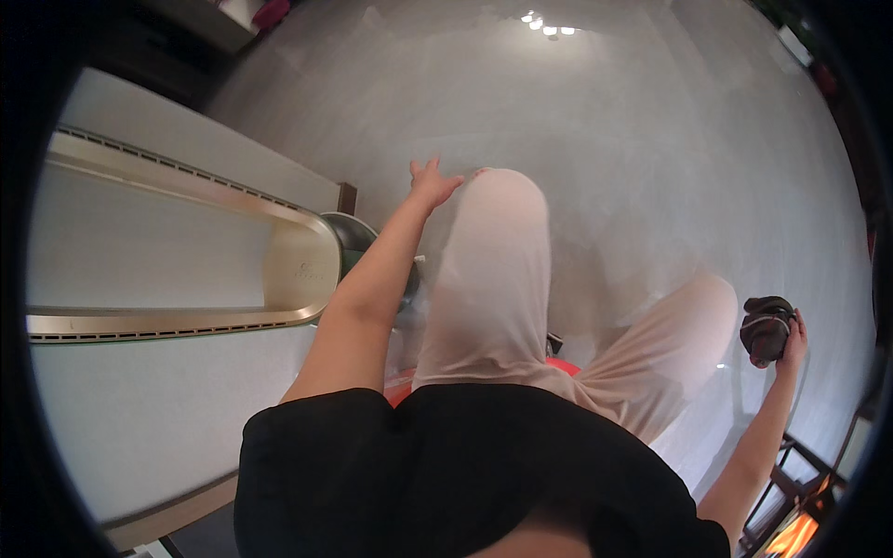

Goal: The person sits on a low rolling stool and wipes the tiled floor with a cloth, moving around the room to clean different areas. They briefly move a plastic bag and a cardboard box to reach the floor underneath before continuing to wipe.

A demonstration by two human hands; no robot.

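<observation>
My left hand (432,185) is stretched out beside my left knee, its fingers apart and nothing in it. Below it is the grey floor. Far out to the right, my right hand (794,343) grips a dark, bundled cloth item (766,331) with a light line and some reddish marks; its exact kind cannot be told. Both my legs, in pale pink trousers (495,279), are bent and spread. A bit of a red thing (561,365) shows beneath me, between the thighs.
At left stands a white surface (174,404) with a long gold-coloured metal frame (300,272). A dark rounded object (352,234) is beside its end. A dark metal rack (788,474) with something glowing orange stands at lower right. Ceiling lights reflect on the glossy floor (628,104).
</observation>
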